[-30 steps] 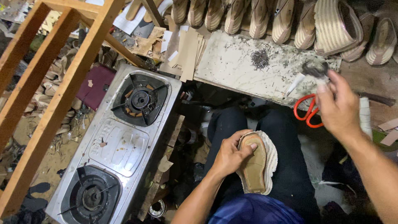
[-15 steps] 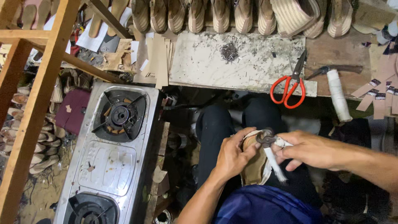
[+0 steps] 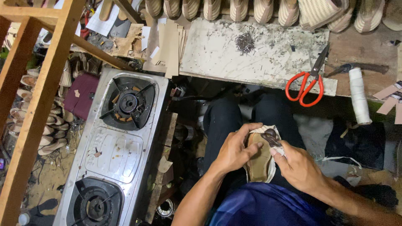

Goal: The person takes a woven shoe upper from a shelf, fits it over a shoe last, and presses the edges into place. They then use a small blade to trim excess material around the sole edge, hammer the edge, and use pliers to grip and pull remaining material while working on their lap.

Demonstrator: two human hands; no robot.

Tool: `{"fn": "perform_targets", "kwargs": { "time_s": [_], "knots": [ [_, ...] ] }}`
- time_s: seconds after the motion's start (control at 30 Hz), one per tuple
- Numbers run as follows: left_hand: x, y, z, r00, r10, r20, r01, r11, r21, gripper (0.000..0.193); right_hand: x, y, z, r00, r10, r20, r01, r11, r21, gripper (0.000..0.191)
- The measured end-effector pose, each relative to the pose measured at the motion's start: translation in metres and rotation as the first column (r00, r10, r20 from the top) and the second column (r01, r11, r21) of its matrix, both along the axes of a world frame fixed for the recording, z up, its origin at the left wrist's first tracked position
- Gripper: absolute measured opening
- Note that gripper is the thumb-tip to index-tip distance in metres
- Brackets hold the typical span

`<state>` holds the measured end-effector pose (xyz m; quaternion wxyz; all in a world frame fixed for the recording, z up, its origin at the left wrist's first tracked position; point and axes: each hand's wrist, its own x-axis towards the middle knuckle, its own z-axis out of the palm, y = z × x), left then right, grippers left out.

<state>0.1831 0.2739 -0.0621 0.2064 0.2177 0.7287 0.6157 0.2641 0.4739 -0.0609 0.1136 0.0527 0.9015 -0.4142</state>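
Observation:
On my lap lies a tan shoe sole with a pale fabric edge (image 3: pixel 258 161). My left hand (image 3: pixel 234 150) grips its left side, thumb across the top. My right hand (image 3: pixel 298 165) holds a small dark-headed tool (image 3: pixel 272 137) and presses it against the upper end of the sole. Red-handled scissors (image 3: pixel 309 81) lie on the worn white work board (image 3: pixel 217 50) ahead of me, beside a white roll of thread (image 3: pixel 359 95).
A steel two-burner gas stove (image 3: pixel 113 155) stands at my left. A wooden frame (image 3: pixel 39 96) crosses the left side. Striped shoe soles (image 3: pixel 251 9) line the far edge, a pile of small nails (image 3: pixel 244 42) sits on the board, and cardboard pieces (image 3: pixel 167 44) lie nearby.
My right hand came back from the board near the scissors to my lap carrying the small tool, and now presses it on the sole. The view shifted slightly.

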Motion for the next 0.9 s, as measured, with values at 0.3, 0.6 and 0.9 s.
{"fn": "perform_targets", "kwargs": {
  "time_s": [0.3, 0.6, 0.9],
  "knots": [
    [-0.011, 0.017, -0.017, 0.969, -0.238, 0.065, 0.237, 0.971, 0.014, 0.041, 0.009, 0.043, 0.021, 0.961, 0.156, 0.227, -0.184, 0.977, 0.107, 0.022],
    [-0.008, 0.031, -0.012, 0.99, -0.084, -0.114, 0.064, 0.983, -0.169, 0.02, 0.016, 0.038, 0.015, 0.951, 0.07, 0.301, -0.065, 0.997, -0.027, 0.032],
    [0.0, 0.023, -0.003, 0.974, -0.202, -0.104, 0.18, 0.964, -0.195, 0.053, 0.027, 0.022, -0.036, 0.994, 0.022, -0.106, -0.012, 0.995, 0.096, 0.025]
  ]
}}
